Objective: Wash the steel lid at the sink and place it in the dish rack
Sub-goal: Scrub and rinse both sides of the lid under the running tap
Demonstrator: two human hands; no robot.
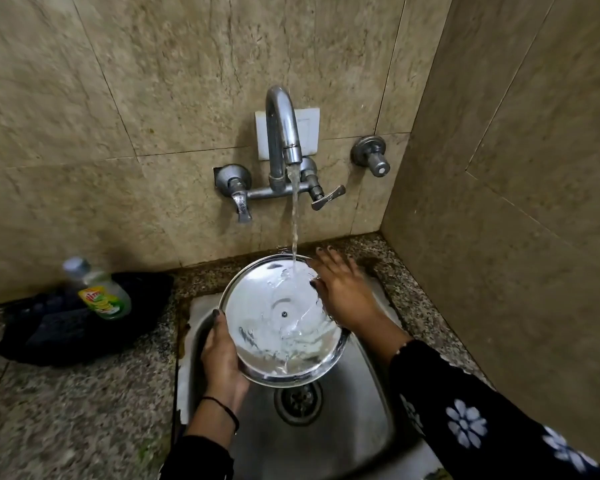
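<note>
— Over the sink [357,403], what do the hands hold?
— Left hand [222,358] grips the steel lid [281,323] by its near-left rim; right hand [340,289], fingers spread flat, rests on the far-right edge.
— And the water?
— It falls from the tap [284,133] into the upturned lid. Further left, a soap bottle [101,292] lies on a dark cloth [66,330] on the desk [49,410].

Single head-worn wide-angle view, looking forward and steeply down, close above the hands [281,327]; sink [361,403] just beneath them, tap [284,133] and tiled wall beyond
</note>
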